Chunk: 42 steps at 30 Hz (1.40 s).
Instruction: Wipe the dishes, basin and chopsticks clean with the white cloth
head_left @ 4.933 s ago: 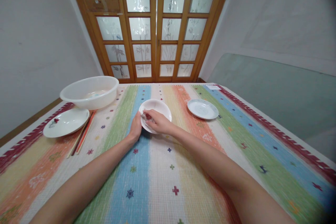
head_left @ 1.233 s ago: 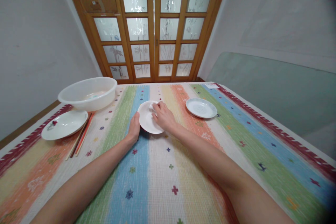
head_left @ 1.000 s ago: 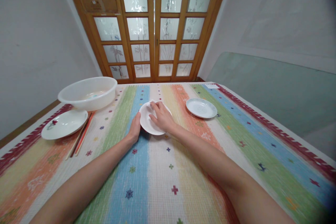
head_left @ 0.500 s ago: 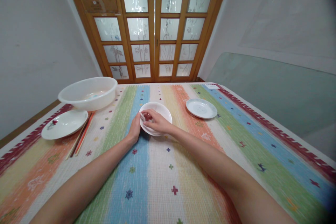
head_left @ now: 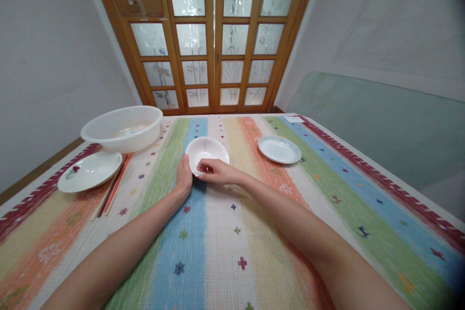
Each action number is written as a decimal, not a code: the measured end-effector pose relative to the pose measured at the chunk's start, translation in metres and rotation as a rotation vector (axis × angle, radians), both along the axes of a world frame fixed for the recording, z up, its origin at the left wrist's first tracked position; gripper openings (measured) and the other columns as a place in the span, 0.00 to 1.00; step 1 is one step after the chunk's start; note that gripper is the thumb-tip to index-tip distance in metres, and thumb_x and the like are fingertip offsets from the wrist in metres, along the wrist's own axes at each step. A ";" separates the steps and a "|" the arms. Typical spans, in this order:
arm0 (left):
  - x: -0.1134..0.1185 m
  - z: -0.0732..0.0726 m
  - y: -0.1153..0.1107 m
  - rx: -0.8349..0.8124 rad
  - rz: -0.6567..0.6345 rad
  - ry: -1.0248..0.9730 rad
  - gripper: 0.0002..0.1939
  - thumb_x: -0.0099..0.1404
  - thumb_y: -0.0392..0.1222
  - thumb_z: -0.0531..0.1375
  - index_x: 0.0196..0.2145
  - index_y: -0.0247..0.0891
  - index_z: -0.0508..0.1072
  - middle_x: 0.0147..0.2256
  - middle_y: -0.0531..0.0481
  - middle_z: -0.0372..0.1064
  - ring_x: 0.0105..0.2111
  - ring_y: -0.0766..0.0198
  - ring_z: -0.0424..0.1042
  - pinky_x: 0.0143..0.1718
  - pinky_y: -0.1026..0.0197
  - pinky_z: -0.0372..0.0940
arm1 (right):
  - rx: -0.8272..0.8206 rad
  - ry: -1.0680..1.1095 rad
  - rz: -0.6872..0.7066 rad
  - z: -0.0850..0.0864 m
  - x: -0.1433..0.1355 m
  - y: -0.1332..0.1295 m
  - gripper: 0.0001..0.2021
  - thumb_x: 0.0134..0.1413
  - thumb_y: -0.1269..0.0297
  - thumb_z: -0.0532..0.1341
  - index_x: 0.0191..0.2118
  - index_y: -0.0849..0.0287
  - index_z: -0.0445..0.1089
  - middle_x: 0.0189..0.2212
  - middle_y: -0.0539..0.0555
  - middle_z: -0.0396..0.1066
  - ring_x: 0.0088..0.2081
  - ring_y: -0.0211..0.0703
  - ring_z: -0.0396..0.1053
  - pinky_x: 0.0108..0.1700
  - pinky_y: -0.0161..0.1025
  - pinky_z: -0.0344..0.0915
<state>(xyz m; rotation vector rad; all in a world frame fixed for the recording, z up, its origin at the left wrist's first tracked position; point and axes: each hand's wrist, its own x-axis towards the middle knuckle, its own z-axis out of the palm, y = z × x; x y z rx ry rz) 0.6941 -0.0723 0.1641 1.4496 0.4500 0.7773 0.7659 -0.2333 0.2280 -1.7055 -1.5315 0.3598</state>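
Note:
A small white bowl (head_left: 205,147) stands near the middle of the table, tilted slightly. My left hand (head_left: 184,174) is closed on its left side, with the thumb up at the rim and the other fingers hidden behind the wall. Over the near rim, my right hand (head_left: 217,172) has its fingers curled together, touching the bowl's near inner side. Whatever those fingers hold, if anything, is hidden.
A large translucent basin (head_left: 121,143) stands at the back left. Before it are a white dish (head_left: 90,172) with a red flower and several chopsticks (head_left: 112,189). A pale plate (head_left: 279,150) lies to the right. A striped cloth (head_left: 221,242) covers the table.
The bowl has shifted slightly left and away from me, turned by my hands. My right hand has moved from the left inner rim to the near rim.

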 end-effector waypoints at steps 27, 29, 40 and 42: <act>-0.011 0.015 -0.012 0.086 -0.126 -0.053 0.29 0.74 0.62 0.49 0.54 0.35 0.74 0.52 0.41 0.75 0.55 0.51 0.71 0.58 0.51 0.64 | -0.060 -0.579 -0.503 -0.005 -0.003 0.000 0.20 0.65 0.67 0.58 0.61 0.58 0.67 0.55 0.62 0.67 0.57 0.54 0.61 0.60 0.52 0.58; -0.010 0.014 -0.012 0.086 -0.136 -0.056 0.29 0.74 0.61 0.49 0.54 0.35 0.74 0.52 0.41 0.75 0.55 0.51 0.72 0.58 0.50 0.65 | -0.026 -0.564 -0.433 -0.004 -0.003 0.001 0.21 0.64 0.68 0.59 0.61 0.58 0.67 0.56 0.61 0.67 0.58 0.53 0.60 0.60 0.51 0.57; -0.009 0.009 -0.006 0.112 -0.035 -0.025 0.32 0.73 0.63 0.48 0.51 0.32 0.75 0.51 0.39 0.75 0.53 0.50 0.72 0.56 0.51 0.66 | -0.102 -0.404 -0.316 -0.004 -0.006 0.003 0.10 0.67 0.65 0.57 0.43 0.59 0.76 0.40 0.55 0.75 0.42 0.44 0.70 0.44 0.39 0.62; -0.009 0.009 -0.006 0.118 -0.033 -0.016 0.32 0.73 0.64 0.48 0.50 0.33 0.76 0.50 0.39 0.75 0.52 0.51 0.73 0.55 0.51 0.66 | -0.175 -0.436 -0.399 -0.003 -0.005 0.002 0.10 0.67 0.65 0.57 0.39 0.59 0.76 0.38 0.57 0.75 0.40 0.45 0.70 0.42 0.39 0.62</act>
